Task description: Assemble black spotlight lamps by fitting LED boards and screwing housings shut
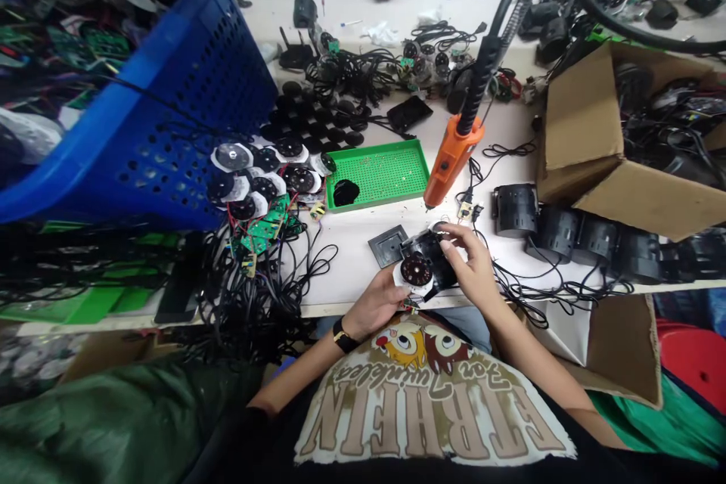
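Note:
My left hand (377, 304) is closed around a round black-and-white motor unit (417, 271) at the front edge of the table. Behind and beside that unit is a black plastic housing (444, 265), whose far edge my right hand (472, 261) grips between thumb and fingers. The unit and the housing overlap, and I cannot tell whether they are joined. A square black plastic piece (387, 244) lies flat just to their left. Above the housing hangs an orange electric screwdriver (454, 155), its tip pointing down and touched by neither hand.
A green perforated tray (386, 174) holds small screws and black discs. On the left stand a blue basket (198, 91) and a pile of motor units (264, 174) with cables. Black cylindrical housings (559, 233) and a cardboard box (584, 110) are right. Other people's hands show across the table.

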Demonstrator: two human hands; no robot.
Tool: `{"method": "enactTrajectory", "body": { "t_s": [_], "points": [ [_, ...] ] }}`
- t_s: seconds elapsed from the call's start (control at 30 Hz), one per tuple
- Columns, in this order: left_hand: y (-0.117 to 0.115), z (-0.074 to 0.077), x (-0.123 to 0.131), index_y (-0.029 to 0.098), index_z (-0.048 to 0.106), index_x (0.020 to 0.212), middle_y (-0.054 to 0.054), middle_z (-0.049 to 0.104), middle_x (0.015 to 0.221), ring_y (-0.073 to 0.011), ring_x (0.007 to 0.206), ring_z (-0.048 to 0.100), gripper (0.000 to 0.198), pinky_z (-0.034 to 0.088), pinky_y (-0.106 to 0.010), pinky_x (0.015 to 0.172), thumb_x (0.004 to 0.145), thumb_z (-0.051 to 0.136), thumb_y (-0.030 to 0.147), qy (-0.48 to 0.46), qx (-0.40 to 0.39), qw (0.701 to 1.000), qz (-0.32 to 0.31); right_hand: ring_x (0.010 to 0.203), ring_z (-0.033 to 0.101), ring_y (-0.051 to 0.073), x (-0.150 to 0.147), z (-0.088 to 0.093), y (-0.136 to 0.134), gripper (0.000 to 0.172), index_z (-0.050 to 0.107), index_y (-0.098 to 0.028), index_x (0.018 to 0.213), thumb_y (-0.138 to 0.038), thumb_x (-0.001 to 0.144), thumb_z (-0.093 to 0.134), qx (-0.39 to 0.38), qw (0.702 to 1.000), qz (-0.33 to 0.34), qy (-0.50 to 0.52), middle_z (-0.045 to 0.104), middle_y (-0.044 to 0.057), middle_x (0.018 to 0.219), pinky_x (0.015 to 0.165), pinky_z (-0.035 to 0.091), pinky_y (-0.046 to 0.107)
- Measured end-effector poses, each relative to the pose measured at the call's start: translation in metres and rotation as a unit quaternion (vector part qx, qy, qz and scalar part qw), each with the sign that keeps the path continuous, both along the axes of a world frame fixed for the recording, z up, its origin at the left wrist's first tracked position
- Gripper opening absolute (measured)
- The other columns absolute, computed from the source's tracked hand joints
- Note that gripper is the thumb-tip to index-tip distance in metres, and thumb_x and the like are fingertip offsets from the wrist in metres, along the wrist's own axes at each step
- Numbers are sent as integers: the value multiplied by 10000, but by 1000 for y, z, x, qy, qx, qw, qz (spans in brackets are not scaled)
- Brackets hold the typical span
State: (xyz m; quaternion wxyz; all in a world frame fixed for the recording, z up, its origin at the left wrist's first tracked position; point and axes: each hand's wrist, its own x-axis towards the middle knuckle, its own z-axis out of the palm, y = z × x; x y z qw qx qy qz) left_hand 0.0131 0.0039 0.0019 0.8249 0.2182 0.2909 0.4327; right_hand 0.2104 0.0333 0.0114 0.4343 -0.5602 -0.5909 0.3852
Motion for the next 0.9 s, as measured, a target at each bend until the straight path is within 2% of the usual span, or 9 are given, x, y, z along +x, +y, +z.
{"method": "enactTrajectory", "body": {
  "t_s": [0.07, 0.17, 0.3, 0.4, 0.5, 0.6, 0.77, 0.9],
  "points": [
    [-3, -1, 0, 142, 746, 1067, -100, 771, 1002, -312, 1044, 705, 498, 522, -427, 987, 636, 919, 322, -6, -1, 1000, -17, 1091, 645, 272, 0, 1, -5, 287, 678, -286, 1224, -419, 978, 611, -24, 999, 38, -19, 701, 88, 1245, 973, 506, 455],
    [-5, -3, 0, 141, 752, 1094, -109, 774, 1041, -331, 1096, 698, 502, 505, -451, 1026, 655, 910, 325, -20, -2, 1000, -22, 1184, 613, 288, 3, -4, -11, 343, 639, -291, 1293, -401, 969, 621, -47, 995, 77, -51, 647, 104, 1338, 983, 516, 468],
    [-4, -3, 0, 136, 756, 1069, -116, 772, 1070, -341, 1132, 687, 500, 492, -459, 1047, 635, 919, 325, -20, -2, 1000, -11, 1188, 600, 290, 5, -15, -16, 401, 609, -288, 1328, -295, 928, 634, -58, 994, 64, -61, 551, 131, 1396, 869, 577, 440],
    [-2, -2, -3, 136, 753, 1052, -113, 773, 1059, -328, 1108, 697, 485, 503, -441, 1020, 638, 920, 327, -24, -2, 1000, -6, 1192, 599, 294, 8, -16, -22, 357, 646, -275, 1263, -226, 910, 616, -33, 997, 39, -62, 516, 141, 1405, 793, 600, 418],
    [-1, -1, -9, 134, 749, 1088, -119, 772, 1082, -312, 1074, 704, 517, 524, -416, 972, 651, 916, 354, -22, 2, 1000, 5, 1235, 591, 292, 17, -14, -29, 317, 685, -281, 1191, -162, 922, 568, 28, 995, 17, -96, 554, 123, 1365, 901, 593, 461],
    [1, -3, -14, 125, 739, 1169, -124, 757, 1151, -274, 1054, 696, 576, 513, -389, 988, 671, 915, 354, 2, 13, 999, 35, 1219, 617, 274, 28, -16, -33, 349, 705, -290, 1165, -106, 928, 526, 85, 983, 37, -159, 624, 100, 1272, 1029, 543, 505],
    [2, -10, -15, 144, 750, 1115, -90, 766, 1051, -218, 918, 698, 460, 524, -393, 960, 719, 899, 325, 24, 4, 997, 72, 1175, 656, 254, 30, -26, -33, 391, 697, -250, 1187, -53, 919, 491, 106, 972, 72, -197, 664, 104, 1235, 1001, 567, 475],
    [2, -11, -15, 158, 751, 1097, -92, 757, 1115, -251, 1044, 689, 407, 521, -433, 1006, 739, 878, 305, 22, -6, 995, 96, 1165, 664, 251, 20, -22, -29, 415, 707, -249, 1172, -29, 904, 480, 126, 972, 52, -191, 678, 101, 1222, 996, 570, 464]
  ]
}}
